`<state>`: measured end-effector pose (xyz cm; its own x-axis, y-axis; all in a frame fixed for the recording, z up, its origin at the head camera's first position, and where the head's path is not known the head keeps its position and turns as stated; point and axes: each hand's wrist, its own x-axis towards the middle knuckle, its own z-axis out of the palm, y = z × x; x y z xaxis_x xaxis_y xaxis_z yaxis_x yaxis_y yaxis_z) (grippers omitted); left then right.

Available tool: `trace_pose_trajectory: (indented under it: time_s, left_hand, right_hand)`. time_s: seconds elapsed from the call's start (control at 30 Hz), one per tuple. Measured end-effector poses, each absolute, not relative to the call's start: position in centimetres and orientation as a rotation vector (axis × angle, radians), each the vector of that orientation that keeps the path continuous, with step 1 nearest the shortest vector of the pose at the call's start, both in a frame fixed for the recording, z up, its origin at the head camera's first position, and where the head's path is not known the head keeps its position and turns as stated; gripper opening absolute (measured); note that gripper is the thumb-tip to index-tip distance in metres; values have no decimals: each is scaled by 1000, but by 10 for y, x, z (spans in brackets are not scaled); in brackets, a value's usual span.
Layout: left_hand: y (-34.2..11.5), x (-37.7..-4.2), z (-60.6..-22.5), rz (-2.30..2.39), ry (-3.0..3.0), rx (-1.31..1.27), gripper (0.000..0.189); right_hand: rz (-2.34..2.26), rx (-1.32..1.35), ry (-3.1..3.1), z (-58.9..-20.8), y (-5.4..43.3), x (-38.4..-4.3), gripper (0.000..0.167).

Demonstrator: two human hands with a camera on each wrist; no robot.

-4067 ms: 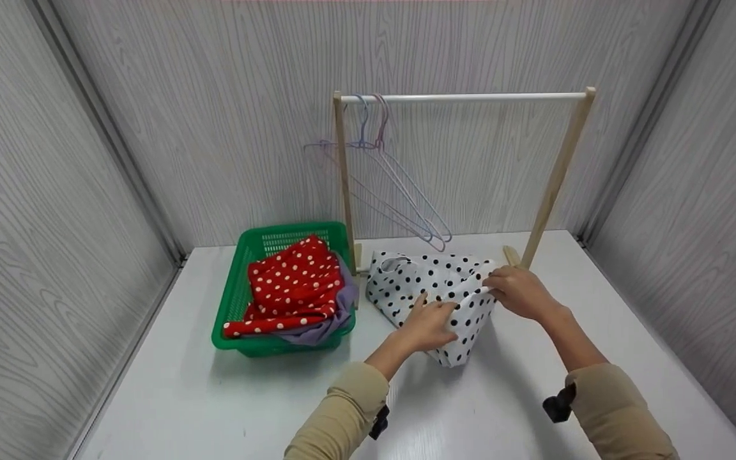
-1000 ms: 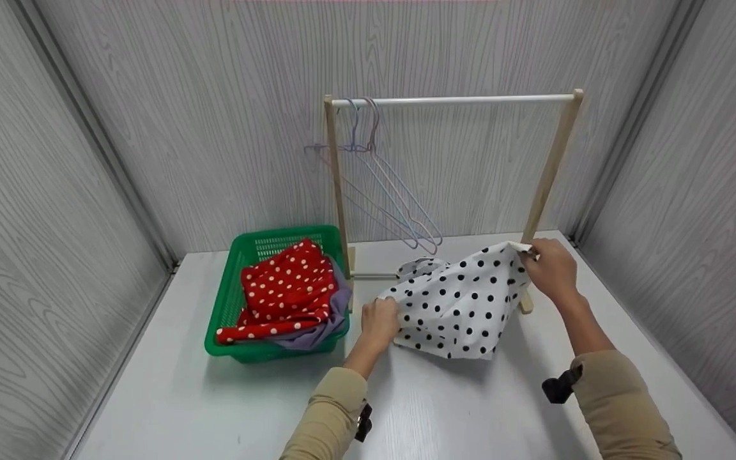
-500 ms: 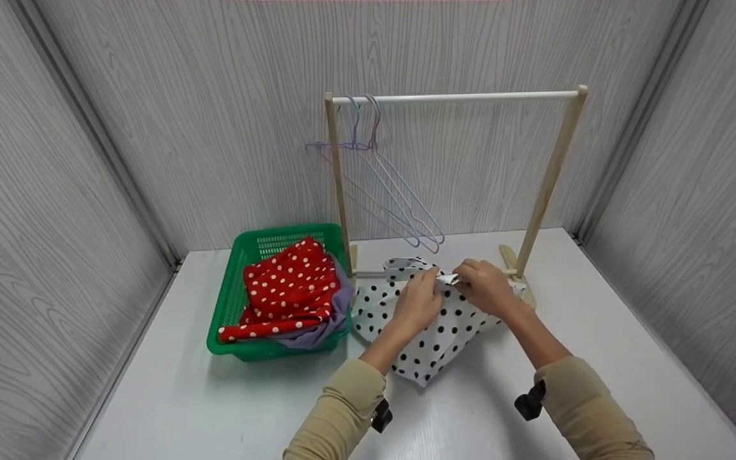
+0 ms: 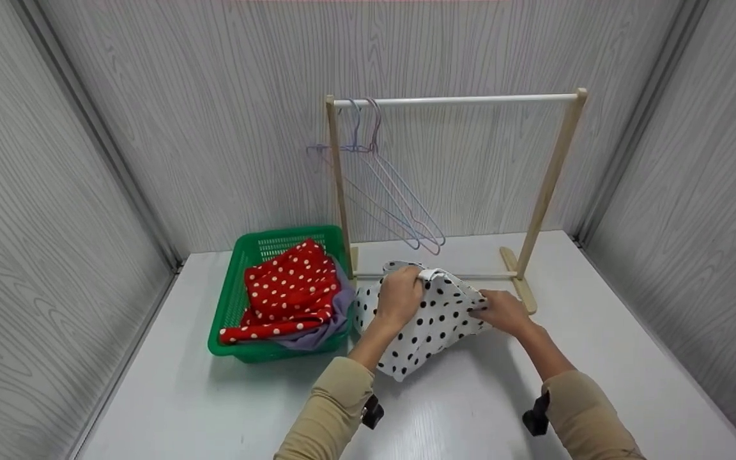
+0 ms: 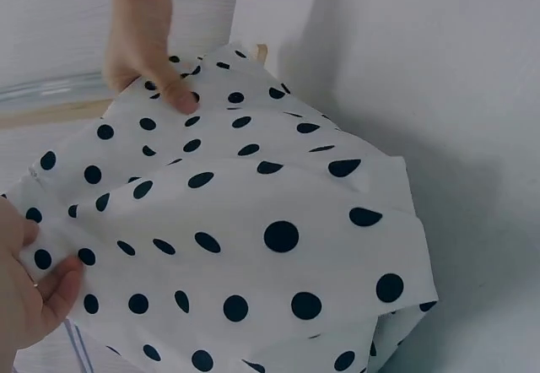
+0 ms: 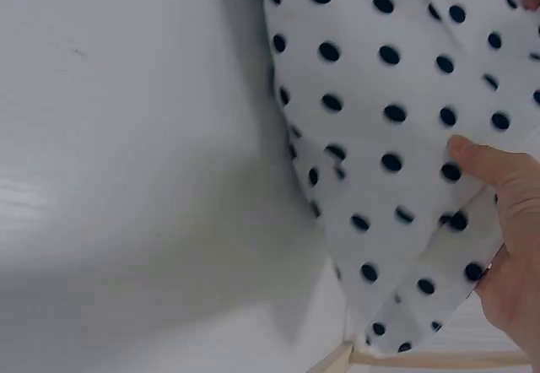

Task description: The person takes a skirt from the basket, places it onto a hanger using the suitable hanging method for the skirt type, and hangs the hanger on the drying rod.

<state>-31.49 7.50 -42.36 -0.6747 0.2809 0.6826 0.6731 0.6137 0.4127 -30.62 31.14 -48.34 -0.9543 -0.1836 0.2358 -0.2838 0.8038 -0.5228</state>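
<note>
A white garment with black polka dots is bunched in front of the rack, its lower corner hanging toward the near side of the white table. My left hand grips its upper edge, fingers curled over the fabric. At the garment's right side, my right hand pinches the cloth. The left wrist view has the left hand holding the fabric at lower left. Seen from the right wrist, the right hand has its thumb on top of the cloth and its other fingers behind it. The garment's exact cut is hidden by folds.
To the left stands a green basket with a red polka-dot garment and a purple cloth. Behind the garment is a wooden rack with a white rail. Several thin hangers hang at its left end.
From spread apart, my hands came together at the garment's upper edge. Since then the left has shifted slightly left and the right has moved right and lower, drawing the cloth between them.
</note>
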Motion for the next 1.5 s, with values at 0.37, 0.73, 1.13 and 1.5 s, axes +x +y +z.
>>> trace_pose_trajectory:
  time_s: [0.37, 0.73, 1.13, 1.5]
  left_hand:
    - [59, -307, -405, -885, -2198, -758, 11]
    - [73, -307, -408, -673, -2002, -1034, 15]
    - [101, -319, -431, -151, -2116, -1142, 24]
    - [112, -331, -444, 519, -2469, -1021, 52]
  right_hand:
    - [825, 381, -2720, -452, 333, -315, 22]
    - [425, 124, -2282, -383, 349, -311, 7]
    - [311, 114, -1846, -368, 340, -298, 12]
    - [-71, 562, -1918, -376, 324, -276, 10]
